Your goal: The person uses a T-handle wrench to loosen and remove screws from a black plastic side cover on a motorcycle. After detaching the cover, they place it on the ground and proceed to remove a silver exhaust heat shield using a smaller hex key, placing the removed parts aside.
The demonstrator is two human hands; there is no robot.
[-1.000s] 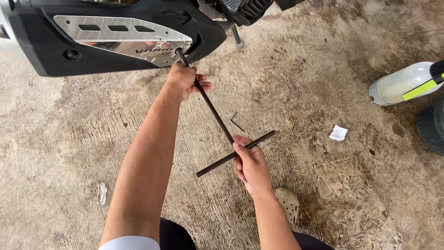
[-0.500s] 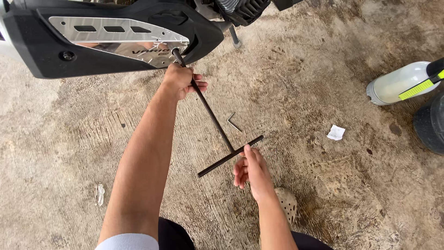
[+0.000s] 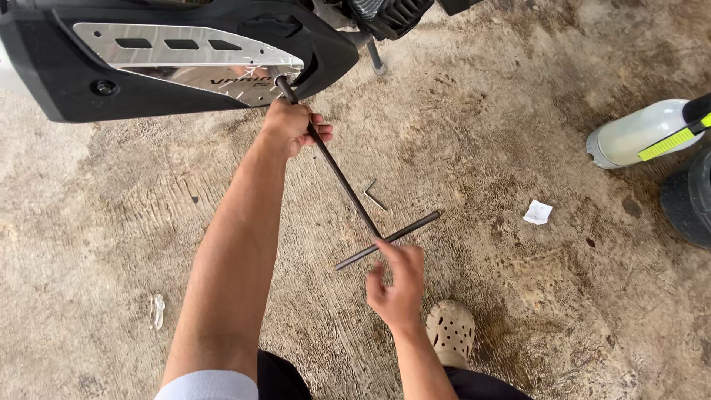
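My left hand [image 3: 292, 127] grips the T-handle wrench [image 3: 333, 169] near its tip, the long shaft slanting away from my right hand [image 3: 396, 278] toward the scooter panel [image 3: 178, 63] (fingers loosely open, touching the crossbar)

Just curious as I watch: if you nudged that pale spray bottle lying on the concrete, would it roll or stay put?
The spray bottle lies on its side and looks round-bodied, so it would probably roll. Its yellow-green trigger part sticks out and might stop it. It looks like plastic, so likely light, unless it is full.
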